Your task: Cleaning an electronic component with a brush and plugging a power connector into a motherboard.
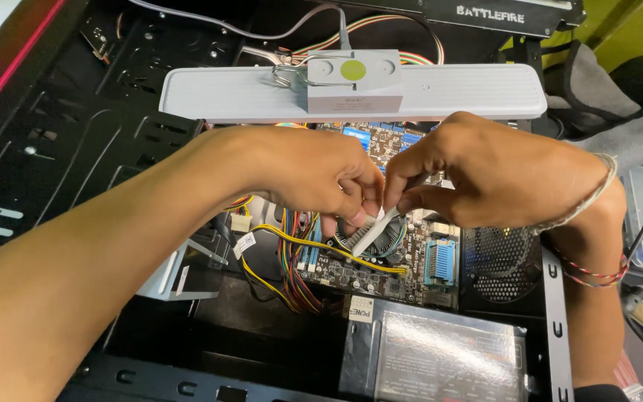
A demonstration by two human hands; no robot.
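Both hands met over the open computer case (pixel 76 149), just above the round cooler fan (pixel 370 240) on the motherboard (pixel 381 268). The left hand (pixel 314 171) had its thumb and fingers pinched together on the upper end of a small white strip (pixel 372 232) — a thin flat piece slanting down and to the left toward the fan. The right hand (pixel 500 179) came in from the other side, its fingertips closed on the same strip, so the two hands nearly touched. Whether the strip's lower end rested on the fan or hung just over it, I could not tell.

A bundle of yellow, red and black wires (pixel 292 260) ran across the board to the left of the fan, and a blue connector (pixel 440 262) stood just to the fan's right. Below the board sat the grey power supply (pixel 440 350) with its shiny top. A long white lamp bar (pixel 351 91) was clamped above the hands — a green dot on its middle block. Thread bands (pixel 597 264) circled the right wrist.
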